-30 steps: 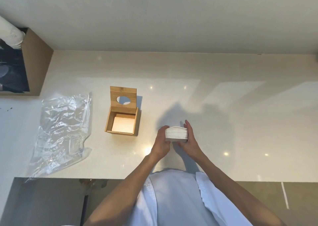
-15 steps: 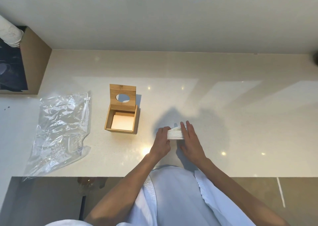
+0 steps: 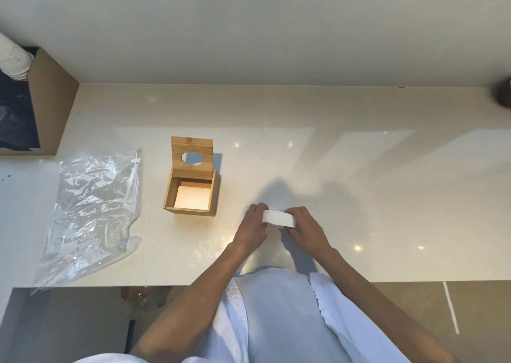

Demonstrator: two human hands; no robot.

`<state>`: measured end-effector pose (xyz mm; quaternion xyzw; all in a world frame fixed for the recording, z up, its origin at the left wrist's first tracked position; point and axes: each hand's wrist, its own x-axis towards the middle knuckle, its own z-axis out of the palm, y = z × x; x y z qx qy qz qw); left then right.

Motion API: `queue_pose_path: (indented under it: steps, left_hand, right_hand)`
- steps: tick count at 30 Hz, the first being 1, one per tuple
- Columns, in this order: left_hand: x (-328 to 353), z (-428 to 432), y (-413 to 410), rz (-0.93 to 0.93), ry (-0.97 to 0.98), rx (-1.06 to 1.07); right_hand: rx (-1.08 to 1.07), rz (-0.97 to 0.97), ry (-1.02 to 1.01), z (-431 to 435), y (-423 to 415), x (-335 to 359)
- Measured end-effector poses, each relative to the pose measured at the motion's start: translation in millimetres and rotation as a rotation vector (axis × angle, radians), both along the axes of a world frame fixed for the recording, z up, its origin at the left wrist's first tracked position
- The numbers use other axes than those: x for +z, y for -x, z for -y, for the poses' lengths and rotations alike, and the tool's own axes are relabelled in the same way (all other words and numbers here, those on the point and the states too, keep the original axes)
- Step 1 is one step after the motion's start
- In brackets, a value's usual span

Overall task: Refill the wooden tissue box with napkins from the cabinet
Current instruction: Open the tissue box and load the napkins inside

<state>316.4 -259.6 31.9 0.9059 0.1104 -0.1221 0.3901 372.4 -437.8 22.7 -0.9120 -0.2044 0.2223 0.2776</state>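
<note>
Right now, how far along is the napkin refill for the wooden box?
Done: the wooden box sits with its lid flipped up, and the plastic wrapper lies emptied on the counter. In hand: the left hand and right hand grip a napkin stack beside the box. Left: put the stack inside and close the lid.

Counted on the countertop (image 3: 359, 169): one wooden tissue box (image 3: 190, 194) at nine o'clock, one plastic bag (image 3: 94, 210), one napkin stack (image 3: 278, 218), held by two hands, the left hand (image 3: 253, 228) and the right hand (image 3: 305, 230).
</note>
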Motion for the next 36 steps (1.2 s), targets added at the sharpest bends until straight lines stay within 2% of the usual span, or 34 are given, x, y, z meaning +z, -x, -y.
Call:
queue_pose_path:
  steps: [4,6,11,16,18,20,22,24,26,28,29,31,34,36]
  left_hand:
    - [-1,2,4,0.015,0.009,-0.001]
    - [-1,2,5,0.006,0.015,0.024]
    - [3,-4,9,-0.02,0.081,0.054]
    - [9,-25,20,-0.058,0.18,0.213]
    - [14,-40,29,-0.033,0.188,0.269]
    - [23,-61,39,0.042,0.179,0.327]
    - [36,-88,47,0.129,0.146,0.452]
    - [48,-116,52,0.242,0.069,0.62]
    - [55,-145,55,0.325,-0.008,0.75]
    - [53,-174,52,0.302,-0.041,0.833]
    - [51,-186,49,0.234,-0.05,0.85]
    - [45,-209,42,0.02,0.031,0.822]
    - [39,-232,38,-0.222,0.338,0.666]
    - [42,-240,37,-0.248,0.425,0.557]
  right_hand:
    - [0.22,0.211,0.04,-3,-8,6]
    - [0.262,0.265,0.078,-7,-11,9]
    - [0.411,0.359,0.201,-32,-13,8]
    - [0.56,0.322,0.276,-54,-15,16]
    - [0.511,0.212,0.321,-50,-25,18]
    - [0.25,-0.01,0.314,-44,-46,23]
    - [-0.127,-0.279,0.149,-44,-68,38]
    - [-0.35,-0.474,-0.11,-58,-77,60]
    - [-0.372,-0.58,-0.251,-90,-75,85]
    - [-0.276,-0.605,-0.333,-137,-67,103]
    - [-0.207,-0.562,-0.352,-161,-62,109]
    - [-0.065,-0.346,-0.315,-213,-49,121]
    - [0.196,0.034,-0.049,-272,-34,128]
    - [0.395,0.12,0.165,-293,-26,124]
